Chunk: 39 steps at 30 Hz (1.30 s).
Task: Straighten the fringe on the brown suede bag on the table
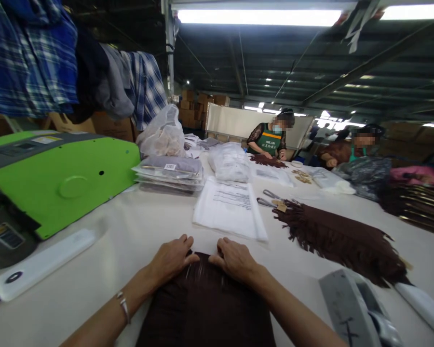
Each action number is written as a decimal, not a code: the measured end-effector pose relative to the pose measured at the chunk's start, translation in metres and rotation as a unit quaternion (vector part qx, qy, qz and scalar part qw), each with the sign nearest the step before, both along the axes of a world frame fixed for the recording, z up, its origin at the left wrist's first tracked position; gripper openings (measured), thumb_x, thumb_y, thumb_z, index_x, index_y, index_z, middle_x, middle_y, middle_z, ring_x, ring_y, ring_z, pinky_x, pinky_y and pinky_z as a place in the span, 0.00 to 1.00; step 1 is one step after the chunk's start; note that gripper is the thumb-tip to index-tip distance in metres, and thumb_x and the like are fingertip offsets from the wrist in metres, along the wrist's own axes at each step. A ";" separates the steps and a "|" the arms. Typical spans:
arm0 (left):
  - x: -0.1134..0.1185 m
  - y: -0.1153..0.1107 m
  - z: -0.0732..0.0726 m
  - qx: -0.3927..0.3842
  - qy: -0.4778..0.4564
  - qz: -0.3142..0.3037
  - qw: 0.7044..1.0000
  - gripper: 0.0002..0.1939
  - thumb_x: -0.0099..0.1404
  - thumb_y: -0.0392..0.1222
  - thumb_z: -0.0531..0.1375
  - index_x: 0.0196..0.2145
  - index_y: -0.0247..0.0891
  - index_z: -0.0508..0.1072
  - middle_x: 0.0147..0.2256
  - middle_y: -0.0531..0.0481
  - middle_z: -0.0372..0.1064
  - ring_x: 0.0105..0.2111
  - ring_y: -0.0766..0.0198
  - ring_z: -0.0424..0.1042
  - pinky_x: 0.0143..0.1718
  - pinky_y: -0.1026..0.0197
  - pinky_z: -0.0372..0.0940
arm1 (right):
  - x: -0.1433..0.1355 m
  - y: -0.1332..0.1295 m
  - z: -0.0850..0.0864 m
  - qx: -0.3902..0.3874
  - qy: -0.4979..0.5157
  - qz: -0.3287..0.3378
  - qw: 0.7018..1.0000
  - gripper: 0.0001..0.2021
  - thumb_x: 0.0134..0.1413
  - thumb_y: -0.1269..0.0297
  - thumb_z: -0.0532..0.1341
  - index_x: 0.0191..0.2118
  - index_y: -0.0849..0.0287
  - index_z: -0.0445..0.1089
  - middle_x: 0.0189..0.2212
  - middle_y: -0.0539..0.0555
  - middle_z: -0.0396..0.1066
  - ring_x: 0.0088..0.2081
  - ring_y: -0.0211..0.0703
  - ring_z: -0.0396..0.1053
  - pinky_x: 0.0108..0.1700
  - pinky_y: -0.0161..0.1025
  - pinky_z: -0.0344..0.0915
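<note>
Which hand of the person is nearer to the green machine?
Left. The left hand rests on the brown garment, on the side toward the green machine; the right hand lies beside it, farther away.

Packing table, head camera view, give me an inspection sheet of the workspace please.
Surface: white table, crowded.
Job's things: dark brown bagged garment lying flat at near edge.
Clutter: fringed brown garment, stack of plastic bags, packed garments, scissors.
Grips: left hand and right hand flat on the garment's far edge, fingers open.
Cables: nothing seen.
Surroundings: green machine, hanging plaid shirts, two masked co-workers opposite.
</note>
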<state>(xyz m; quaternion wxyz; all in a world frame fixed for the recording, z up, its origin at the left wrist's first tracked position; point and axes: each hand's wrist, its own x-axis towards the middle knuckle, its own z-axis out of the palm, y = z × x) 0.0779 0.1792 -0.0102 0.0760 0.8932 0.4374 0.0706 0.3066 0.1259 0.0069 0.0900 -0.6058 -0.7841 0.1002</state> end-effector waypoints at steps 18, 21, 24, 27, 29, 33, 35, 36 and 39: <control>-0.020 -0.062 0.020 0.099 -0.044 -0.241 0.964 0.06 0.73 0.38 0.51 0.38 0.42 0.66 0.34 0.53 0.71 0.30 0.62 0.70 0.27 0.63 0.59 | -0.030 -0.070 0.015 0.089 -0.061 0.163 0.981 0.11 0.67 0.54 0.55 0.38 0.55 0.66 0.33 0.48 0.74 0.33 0.41 0.71 0.30 0.38 0.52; -0.034 -0.097 0.013 0.162 -0.020 -0.283 0.945 0.03 0.71 0.36 0.53 0.39 0.41 0.65 0.33 0.53 0.69 0.29 0.61 0.67 0.25 0.60 0.56 | -0.033 -0.110 0.002 0.166 -0.076 0.232 0.955 0.11 0.65 0.55 0.57 0.34 0.55 0.63 0.28 0.46 0.70 0.28 0.39 0.67 0.28 0.40 0.49; -0.047 -0.124 0.010 0.189 -0.009 -0.273 0.943 0.04 0.69 0.37 0.57 0.35 0.41 0.64 0.31 0.54 0.67 0.27 0.61 0.65 0.24 0.57 0.54 | -0.033 -0.134 -0.015 0.236 -0.067 0.258 0.934 0.13 0.63 0.54 0.59 0.31 0.55 0.61 0.25 0.45 0.66 0.25 0.39 0.64 0.27 0.41 0.48; -0.060 -0.142 0.020 0.163 -0.033 -0.255 0.952 0.08 0.67 0.39 0.59 0.33 0.42 0.62 0.30 0.54 0.66 0.27 0.62 0.64 0.24 0.57 0.53 | -0.031 -0.145 -0.020 0.289 -0.066 0.265 0.917 0.17 0.62 0.50 0.58 0.28 0.55 0.59 0.22 0.45 0.63 0.23 0.38 0.61 0.25 0.41 0.46; -0.069 -0.148 0.028 0.159 -0.056 -0.261 0.951 0.07 0.69 0.41 0.58 0.32 0.42 0.62 0.29 0.54 0.66 0.26 0.62 0.64 0.24 0.57 0.53 | -0.029 -0.148 -0.014 0.294 -0.081 0.275 0.912 0.18 0.63 0.51 0.57 0.27 0.56 0.59 0.21 0.45 0.63 0.23 0.38 0.61 0.25 0.41 0.46; -0.075 -0.136 0.035 0.136 -0.133 -0.189 0.964 0.11 0.74 0.43 0.49 0.34 0.42 0.65 0.29 0.54 0.66 0.28 0.63 0.65 0.28 0.59 0.55 | -0.026 -0.148 0.002 0.306 -0.122 0.313 0.891 0.16 0.67 0.63 0.53 0.26 0.56 0.59 0.18 0.45 0.60 0.21 0.37 0.57 0.24 0.41 0.45; -0.070 -0.116 0.036 0.066 -0.148 -0.056 0.985 0.13 0.74 0.44 0.46 0.35 0.43 0.67 0.32 0.53 0.68 0.33 0.63 0.68 0.35 0.61 0.58 | -0.025 -0.146 0.004 0.317 -0.119 0.318 0.885 0.16 0.67 0.66 0.51 0.25 0.56 0.59 0.17 0.46 0.59 0.20 0.37 0.56 0.24 0.41 0.46; -0.066 -0.103 0.036 0.027 -0.144 0.011 0.989 0.13 0.74 0.44 0.46 0.36 0.43 0.68 0.35 0.52 0.69 0.36 0.63 0.69 0.38 0.61 0.59 | -0.025 -0.144 0.002 0.318 -0.113 0.315 0.887 0.17 0.67 0.66 0.52 0.24 0.55 0.59 0.16 0.46 0.58 0.20 0.37 0.56 0.24 0.41 0.47; -0.047 -0.066 0.035 -0.048 -0.113 0.125 0.985 0.13 0.71 0.44 0.47 0.35 0.42 0.69 0.37 0.50 0.72 0.38 0.60 0.71 0.39 0.59 0.61 | -0.023 -0.140 -0.011 0.318 -0.095 0.298 0.895 0.21 0.69 0.63 0.50 0.21 0.54 0.56 0.14 0.46 0.56 0.19 0.37 0.55 0.22 0.39 0.48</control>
